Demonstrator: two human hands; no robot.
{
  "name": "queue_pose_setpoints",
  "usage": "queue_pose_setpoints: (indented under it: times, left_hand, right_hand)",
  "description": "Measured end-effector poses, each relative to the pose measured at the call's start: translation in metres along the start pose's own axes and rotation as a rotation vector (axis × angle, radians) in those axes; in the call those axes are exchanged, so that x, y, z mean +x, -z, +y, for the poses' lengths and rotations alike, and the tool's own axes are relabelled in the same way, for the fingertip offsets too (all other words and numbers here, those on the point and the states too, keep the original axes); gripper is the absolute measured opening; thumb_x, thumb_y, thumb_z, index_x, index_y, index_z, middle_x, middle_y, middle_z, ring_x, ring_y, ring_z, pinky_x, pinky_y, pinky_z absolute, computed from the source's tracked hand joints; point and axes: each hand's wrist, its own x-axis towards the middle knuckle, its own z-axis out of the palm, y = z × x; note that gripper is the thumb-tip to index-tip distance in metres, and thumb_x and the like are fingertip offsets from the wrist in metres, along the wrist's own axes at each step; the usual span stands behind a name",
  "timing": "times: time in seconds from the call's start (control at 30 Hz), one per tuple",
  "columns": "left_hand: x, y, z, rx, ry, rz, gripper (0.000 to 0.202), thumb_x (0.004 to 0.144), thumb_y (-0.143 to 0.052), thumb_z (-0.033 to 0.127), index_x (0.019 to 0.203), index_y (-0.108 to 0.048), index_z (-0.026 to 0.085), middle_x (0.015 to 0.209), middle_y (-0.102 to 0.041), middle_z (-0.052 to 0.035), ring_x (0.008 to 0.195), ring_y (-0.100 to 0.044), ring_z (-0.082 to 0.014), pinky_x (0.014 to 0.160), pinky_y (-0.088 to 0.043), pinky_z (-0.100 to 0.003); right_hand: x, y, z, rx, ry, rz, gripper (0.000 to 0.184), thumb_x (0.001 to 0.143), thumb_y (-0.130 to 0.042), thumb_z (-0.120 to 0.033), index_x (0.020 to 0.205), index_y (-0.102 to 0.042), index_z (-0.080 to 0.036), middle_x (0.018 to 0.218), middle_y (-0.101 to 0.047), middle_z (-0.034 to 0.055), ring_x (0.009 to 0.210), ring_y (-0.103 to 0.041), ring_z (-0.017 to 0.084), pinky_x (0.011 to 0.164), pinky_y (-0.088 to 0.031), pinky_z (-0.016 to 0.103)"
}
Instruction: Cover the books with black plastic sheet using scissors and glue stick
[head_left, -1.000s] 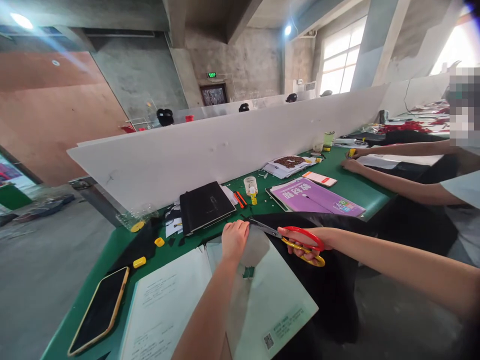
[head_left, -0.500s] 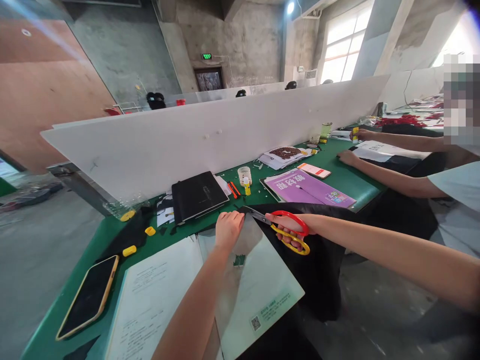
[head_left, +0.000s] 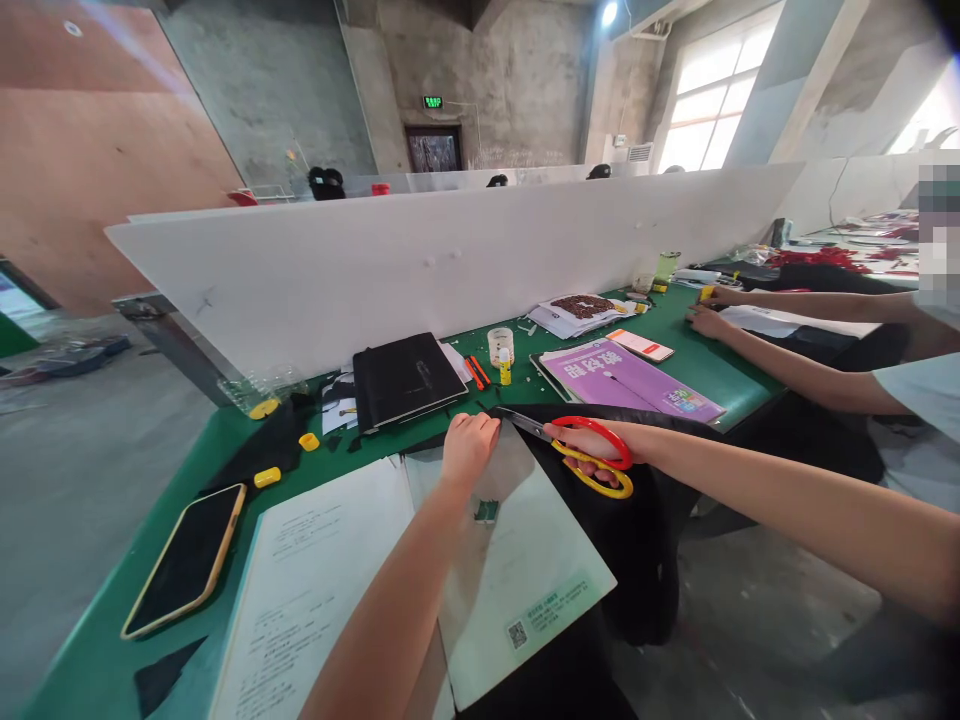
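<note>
My right hand [head_left: 596, 450] is closed in the red and yellow handles of a pair of scissors [head_left: 581, 448], whose blades point left toward my left hand. My left hand [head_left: 466, 448] is closed, pinching the top edge of a translucent sheet [head_left: 510, 468] that lies over an open white booklet [head_left: 420, 570]. Black fabric [head_left: 645, 520] lies under the scissors and hangs over the front edge of the green table [head_left: 97, 660].
A phone in a yellow case [head_left: 186, 558] lies at the left. A black notebook [head_left: 405, 378], a glue stick [head_left: 505, 366], tape and a purple book [head_left: 630, 378] sit behind. A white divider board [head_left: 450, 260] runs along the back. Another person's arms [head_left: 787, 340] rest at the right.
The view has shifted slightly. Both hands stay at the top edge of the sheet, with the scissors pointing at the left hand throughout.
</note>
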Motion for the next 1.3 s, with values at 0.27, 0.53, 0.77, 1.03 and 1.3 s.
queue_pose_setpoints:
  times: [0.27, 0.53, 0.77, 1.03, 1.3]
  left_hand:
    - [-0.001, 0.001, -0.001, -0.016, 0.013, -0.008, 0.022, 0.095, -0.042, 0.022, 0.092, -0.064, 0.021, 0.081, -0.063, -0.0023, 0.075, -0.057, -0.0152, 0.077, -0.034, -0.033]
    - [-0.001, -0.001, -0.002, -0.025, 0.027, -0.017, 0.02, 0.094, -0.043, 0.02, 0.094, -0.063, 0.021, 0.081, -0.064, -0.0027, 0.075, -0.056, -0.0159, 0.076, -0.034, -0.033]
    - [-0.002, -0.003, -0.002, -0.038, 0.034, -0.018, 0.019, 0.093, -0.044, 0.018, 0.094, -0.063, 0.021, 0.083, -0.064, -0.003, 0.076, -0.057, -0.0162, 0.076, -0.035, -0.034]
    - [-0.001, -0.005, 0.0, -0.026, 0.046, -0.028, 0.021, 0.092, -0.043, 0.016, 0.092, -0.063, 0.019, 0.082, -0.065, -0.0039, 0.075, -0.058, -0.0166, 0.076, -0.034, -0.034]
    - [0.001, -0.005, 0.001, 0.022, 0.068, -0.049, 0.02, 0.089, -0.044, 0.012, 0.087, -0.063, 0.019, 0.079, -0.063, -0.0028, 0.07, -0.057, -0.0154, 0.069, -0.033, -0.033]
  right_hand:
    - [0.001, 0.011, 0.007, 0.113, -0.132, -0.027, 0.06, 0.076, -0.039, -0.077, 0.079, -0.044, -0.017, 0.054, -0.041, -0.005, 0.037, -0.035, 0.003, 0.034, -0.028, 0.016]
    - [-0.007, 0.018, 0.02, 0.304, -0.271, -0.131, 0.055, 0.074, -0.053, -0.07, 0.091, -0.046, -0.019, 0.069, -0.045, -0.0036, 0.044, -0.039, 0.002, 0.036, -0.027, 0.014]
    - [0.003, 0.026, 0.014, 0.248, -0.185, -0.159, 0.065, 0.074, -0.042, -0.078, 0.089, -0.051, -0.015, 0.068, -0.043, -0.0026, 0.043, -0.036, 0.003, 0.036, -0.027, 0.015]
    - [0.011, 0.049, -0.007, 0.05, -0.119, -0.174, 0.063, 0.078, -0.038, -0.075, 0.083, -0.054, -0.014, 0.064, -0.045, -0.0013, 0.042, -0.033, 0.003, 0.037, -0.025, 0.017]
    - [0.025, 0.072, -0.017, -0.095, -0.138, -0.179, 0.055, 0.08, -0.043, -0.067, 0.084, -0.056, -0.014, 0.063, -0.046, -0.0046, 0.039, -0.03, 0.001, 0.038, -0.021, 0.016]
